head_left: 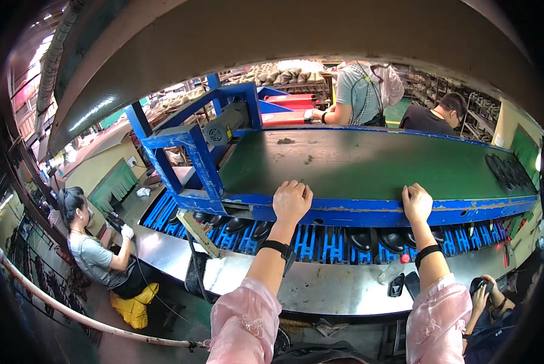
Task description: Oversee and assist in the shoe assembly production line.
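Observation:
My left hand (292,201) is closed over the near blue edge (345,212) of a raised conveyor, its fingers curled on the rim. Farther right, my right hand (417,204) grips the same edge. A green belt (345,159) spans the conveyor top, with dark smudges toward its far left. Several black shoe parts (507,173) lie together at the belt's right end. Below the edge runs a lower line of blue slats (305,242), carrying black shoes (360,239). My fingertips are partly hidden behind my knuckles.
A metal ledge (320,288) lies in front, holding a clear bottle (393,270) and a small black item (396,285). A motor (226,124) sits in the blue frame at left. Co-workers stand left (105,252), across the belt (360,94) and lower right (487,303). A beam (296,33) hangs overhead.

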